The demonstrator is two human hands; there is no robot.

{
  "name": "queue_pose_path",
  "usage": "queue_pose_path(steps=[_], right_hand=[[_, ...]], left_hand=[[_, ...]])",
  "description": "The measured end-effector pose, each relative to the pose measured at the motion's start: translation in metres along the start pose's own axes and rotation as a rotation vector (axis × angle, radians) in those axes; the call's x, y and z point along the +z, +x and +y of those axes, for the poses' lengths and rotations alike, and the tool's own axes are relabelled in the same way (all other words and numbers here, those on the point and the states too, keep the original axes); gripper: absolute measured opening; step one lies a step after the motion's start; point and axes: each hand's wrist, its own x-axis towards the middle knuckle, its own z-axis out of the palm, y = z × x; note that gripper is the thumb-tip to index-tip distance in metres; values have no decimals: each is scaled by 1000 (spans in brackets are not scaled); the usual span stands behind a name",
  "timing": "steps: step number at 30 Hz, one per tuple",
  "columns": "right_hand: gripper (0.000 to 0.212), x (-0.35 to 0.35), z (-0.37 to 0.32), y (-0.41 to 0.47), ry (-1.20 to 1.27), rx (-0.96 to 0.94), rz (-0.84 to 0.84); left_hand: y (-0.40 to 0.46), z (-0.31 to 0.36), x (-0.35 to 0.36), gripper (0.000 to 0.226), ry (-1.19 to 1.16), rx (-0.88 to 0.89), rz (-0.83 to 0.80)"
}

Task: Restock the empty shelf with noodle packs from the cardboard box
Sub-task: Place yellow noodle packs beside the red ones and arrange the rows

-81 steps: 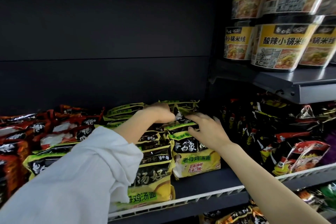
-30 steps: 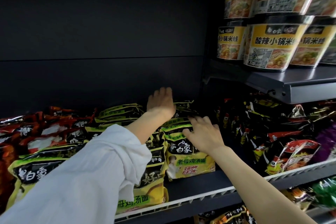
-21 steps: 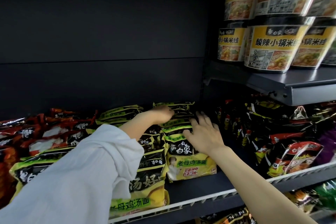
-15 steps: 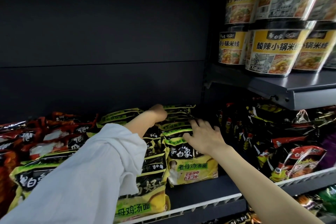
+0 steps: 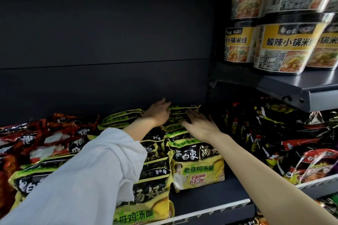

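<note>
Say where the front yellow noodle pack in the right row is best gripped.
Probably by its top seam, from above and the front: the front yellow noodle pack stands upright facing the aisle, bare shelf before it, packs crowding behind. The right hand rests on the packs behind.

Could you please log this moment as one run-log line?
left hand: flat on rear packs | right hand: flat on the row | grasp: none | shelf: front bare

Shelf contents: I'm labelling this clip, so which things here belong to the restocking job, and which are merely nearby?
Part of the job:
- yellow-green noodle packs
- shelf
- left hand
- right hand, both flat on the rear packs

Merely nearby:
- red noodle packs
- noodle cups on the upper right shelf
- dark packs below the cups
</note>
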Motion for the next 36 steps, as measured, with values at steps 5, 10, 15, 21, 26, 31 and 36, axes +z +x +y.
queue_pose_path(steps=[5, 10, 15, 21, 26, 31, 36], right_hand=[[66, 8, 0, 4, -114, 61, 27], [66, 9, -3, 6, -162, 110, 23], [56, 6, 1, 7, -57, 49, 21], [52, -5, 19, -20, 228, -73, 145], [93, -12, 25, -58, 58, -139, -194], [111, 0, 23, -55, -196, -147, -55], [106, -12, 18, -42, -178, -181, -134]], left_hand=[[2, 3, 6, 48, 145, -5, -143], [-1, 2, 2, 64, -10, -161, -142], [-20, 6, -8, 59, -96, -63, -224], [-50, 14, -21, 103, 34, 59, -506], [-46, 7, -8, 120, 141, 63, -527], [-49, 8, -7, 106, 153, 109, -408], [-56, 16, -9, 89, 134, 150, -397]])
